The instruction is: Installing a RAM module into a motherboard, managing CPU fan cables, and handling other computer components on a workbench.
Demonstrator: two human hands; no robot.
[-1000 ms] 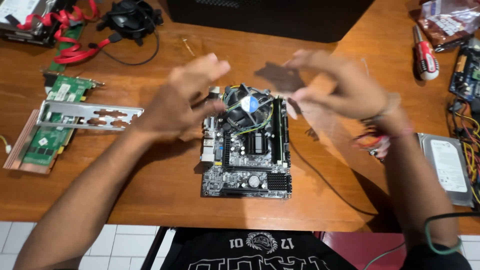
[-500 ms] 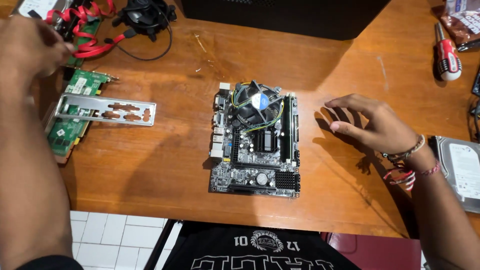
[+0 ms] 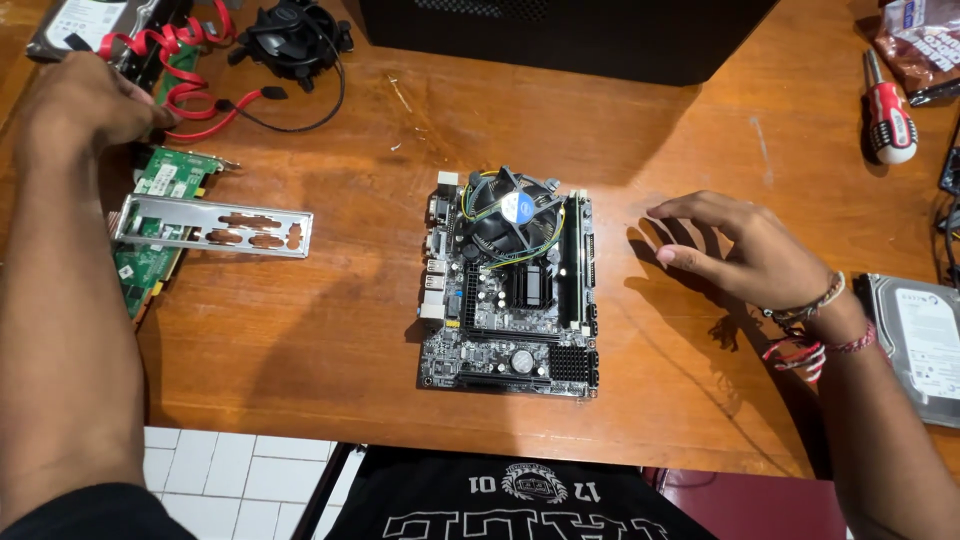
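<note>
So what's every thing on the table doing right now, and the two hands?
Left hand: open, reaching to the red cables.
Right hand: open, fingers spread, holding nothing.
Motherboard: flat on the wooden table, cooler fan on top, untouched.
Metal port plate: lying across a green card.
Loose black fan: unmounted.
Screwdriver: lying unused.
Hard drive: flat beside the right wrist.

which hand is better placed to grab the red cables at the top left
Left. The left hand is right beside the red cables, fingers nearly on them, while the right hand rests right of the motherboard.
</note>
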